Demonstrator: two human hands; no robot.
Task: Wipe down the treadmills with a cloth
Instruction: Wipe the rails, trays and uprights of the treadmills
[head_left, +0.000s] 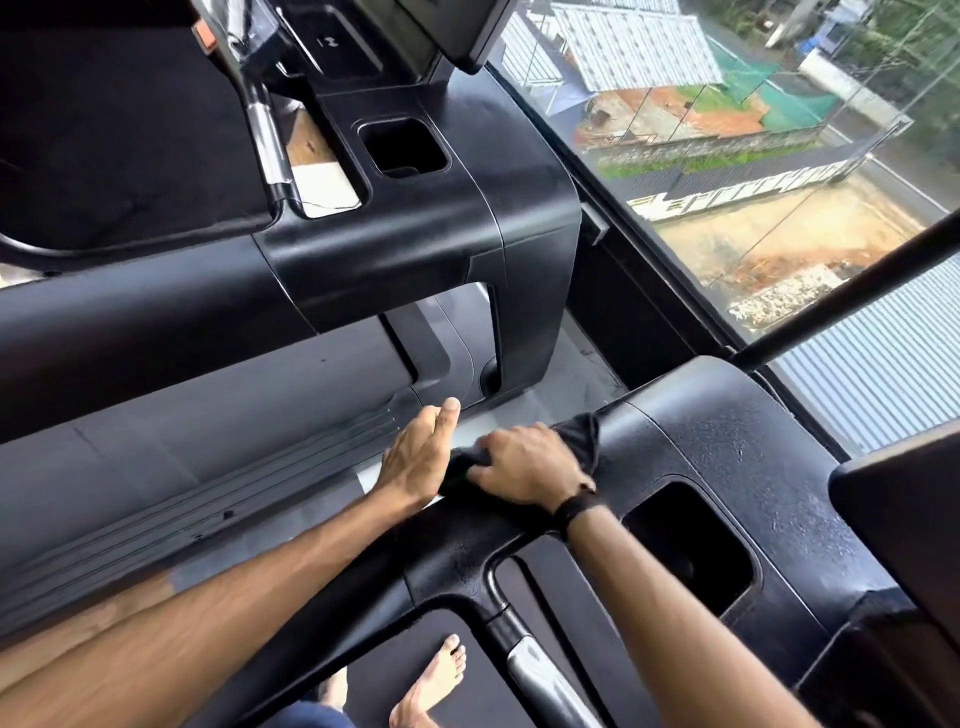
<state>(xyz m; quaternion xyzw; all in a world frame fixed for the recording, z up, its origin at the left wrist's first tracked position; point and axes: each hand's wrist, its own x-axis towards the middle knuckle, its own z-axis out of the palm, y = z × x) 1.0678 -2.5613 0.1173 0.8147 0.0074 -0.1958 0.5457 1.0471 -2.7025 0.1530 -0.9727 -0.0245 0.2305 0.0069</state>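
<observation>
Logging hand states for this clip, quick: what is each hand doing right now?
Left hand: open, fingers straight, holding nothing.
Right hand: gripping the crumpled dark cloth on the black plastic treadmill console.

Both forearms are seen bare, with no sleeves reaching into view. A dark band, seemingly a watch strap (575, 506), is worn around the wrist of the right hand (524, 467). No rings can be made out on the fingers (480, 474) of that hand or on the left hand (418, 457). The feet are bare (434, 680). A strip of blue fabric (311, 717), apparently legwear, is seen at the bottom edge.
</observation>
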